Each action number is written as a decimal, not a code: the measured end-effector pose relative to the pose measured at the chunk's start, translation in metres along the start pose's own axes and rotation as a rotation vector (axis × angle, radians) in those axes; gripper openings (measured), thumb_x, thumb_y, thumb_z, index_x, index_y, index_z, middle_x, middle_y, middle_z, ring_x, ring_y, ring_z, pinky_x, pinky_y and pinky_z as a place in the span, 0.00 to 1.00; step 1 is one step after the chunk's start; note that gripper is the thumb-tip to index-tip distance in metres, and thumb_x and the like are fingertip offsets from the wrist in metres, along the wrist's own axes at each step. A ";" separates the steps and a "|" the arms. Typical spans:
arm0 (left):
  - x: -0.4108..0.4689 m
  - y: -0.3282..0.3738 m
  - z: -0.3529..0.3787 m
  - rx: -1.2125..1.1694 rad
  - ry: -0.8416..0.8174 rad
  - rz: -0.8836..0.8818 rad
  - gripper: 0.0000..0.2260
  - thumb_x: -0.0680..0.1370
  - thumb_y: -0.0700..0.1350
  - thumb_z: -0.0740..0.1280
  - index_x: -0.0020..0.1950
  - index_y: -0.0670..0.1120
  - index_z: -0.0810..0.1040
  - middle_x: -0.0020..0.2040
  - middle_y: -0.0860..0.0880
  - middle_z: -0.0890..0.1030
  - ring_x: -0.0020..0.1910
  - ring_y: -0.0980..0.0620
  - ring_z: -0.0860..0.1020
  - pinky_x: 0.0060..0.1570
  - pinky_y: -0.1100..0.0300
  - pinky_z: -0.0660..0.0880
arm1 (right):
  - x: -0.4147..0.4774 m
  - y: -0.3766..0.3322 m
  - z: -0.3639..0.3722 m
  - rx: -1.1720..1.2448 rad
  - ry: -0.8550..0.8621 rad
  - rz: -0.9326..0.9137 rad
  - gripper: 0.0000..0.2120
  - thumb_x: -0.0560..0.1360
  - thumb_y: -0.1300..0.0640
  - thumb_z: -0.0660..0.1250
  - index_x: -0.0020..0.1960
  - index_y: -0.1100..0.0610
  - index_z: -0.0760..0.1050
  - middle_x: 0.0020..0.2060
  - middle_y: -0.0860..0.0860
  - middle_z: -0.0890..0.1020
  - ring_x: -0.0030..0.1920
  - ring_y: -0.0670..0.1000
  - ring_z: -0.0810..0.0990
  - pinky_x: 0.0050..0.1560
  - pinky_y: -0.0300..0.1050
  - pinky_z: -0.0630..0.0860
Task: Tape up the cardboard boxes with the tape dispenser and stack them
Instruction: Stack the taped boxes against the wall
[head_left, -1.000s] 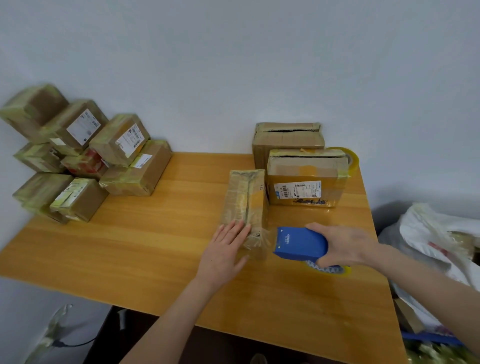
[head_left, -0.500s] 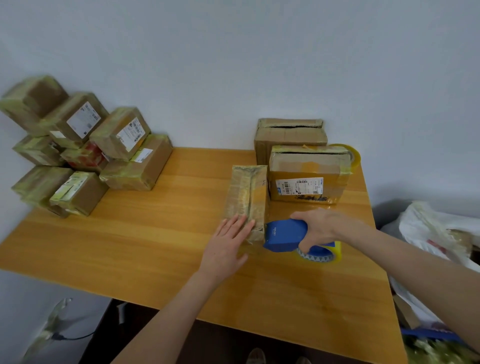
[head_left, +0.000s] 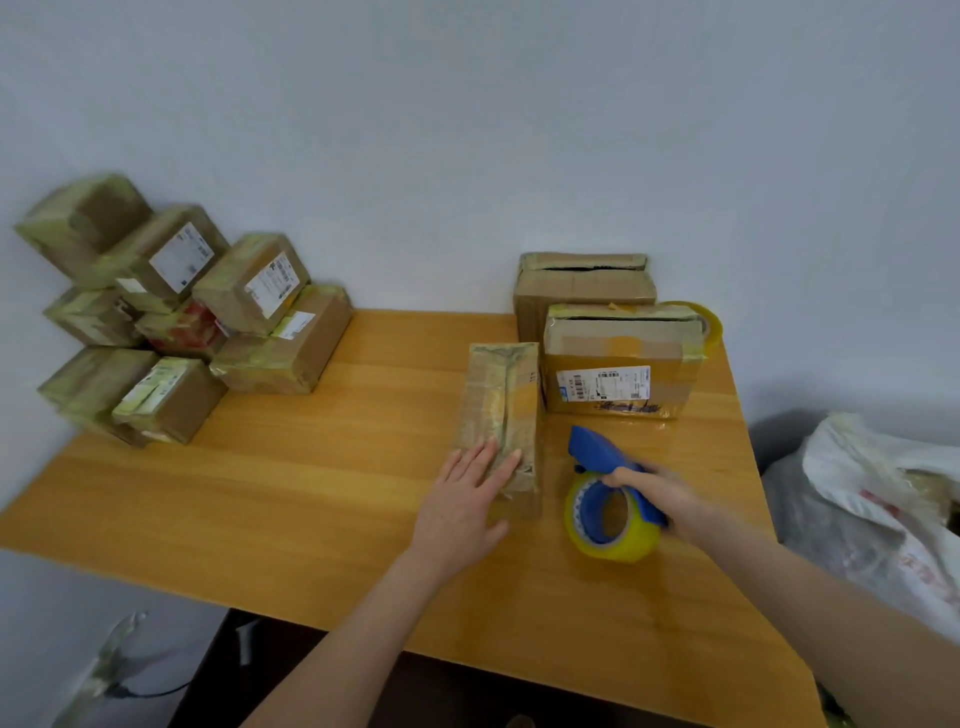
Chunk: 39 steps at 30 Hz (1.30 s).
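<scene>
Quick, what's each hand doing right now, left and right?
Left hand: open, fingers flat on the narrow taped box.
Right hand: grips the tape dispenser.

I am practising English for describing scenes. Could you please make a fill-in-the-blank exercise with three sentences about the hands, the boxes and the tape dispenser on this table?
1. The right hand grips the ____ tape dispenser.
2. The left hand rests on the narrow box, which lies to the ____ of the tape dispenser.
3. The tape roll in the tape dispenser is ____.
Missing words: blue; left; yellow.
</scene>
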<state>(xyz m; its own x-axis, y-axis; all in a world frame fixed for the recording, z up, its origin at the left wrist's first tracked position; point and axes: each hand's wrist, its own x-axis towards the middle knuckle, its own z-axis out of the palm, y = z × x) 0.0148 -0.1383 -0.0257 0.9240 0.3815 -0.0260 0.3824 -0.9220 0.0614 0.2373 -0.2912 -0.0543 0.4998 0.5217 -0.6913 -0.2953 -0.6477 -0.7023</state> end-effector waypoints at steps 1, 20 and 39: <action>0.000 0.001 -0.001 -0.008 -0.001 -0.004 0.37 0.78 0.55 0.62 0.78 0.56 0.40 0.79 0.51 0.45 0.78 0.53 0.42 0.74 0.57 0.36 | 0.004 0.007 0.003 0.059 -0.006 0.058 0.30 0.68 0.52 0.76 0.66 0.56 0.71 0.54 0.58 0.80 0.52 0.60 0.81 0.54 0.56 0.79; -0.006 -0.010 0.003 -0.004 -0.040 -0.051 0.37 0.80 0.50 0.61 0.78 0.45 0.39 0.79 0.48 0.40 0.77 0.50 0.37 0.76 0.54 0.41 | -0.045 -0.026 0.099 -1.263 0.226 -0.974 0.30 0.64 0.48 0.80 0.63 0.56 0.78 0.62 0.50 0.80 0.66 0.51 0.75 0.53 0.46 0.80; -0.001 -0.025 -0.003 -0.945 0.248 -0.548 0.13 0.77 0.47 0.70 0.60 0.46 0.77 0.39 0.48 0.81 0.38 0.52 0.80 0.39 0.61 0.78 | -0.047 -0.032 0.090 -0.439 0.182 -0.509 0.25 0.80 0.53 0.64 0.75 0.55 0.61 0.37 0.49 0.80 0.37 0.49 0.81 0.39 0.43 0.79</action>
<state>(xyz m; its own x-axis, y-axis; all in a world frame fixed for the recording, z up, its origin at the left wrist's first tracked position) 0.0038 -0.1152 -0.0242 0.5653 0.8201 -0.0892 0.4869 -0.2445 0.8385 0.1502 -0.2451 -0.0151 0.6290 0.7432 -0.2281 0.3490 -0.5321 -0.7714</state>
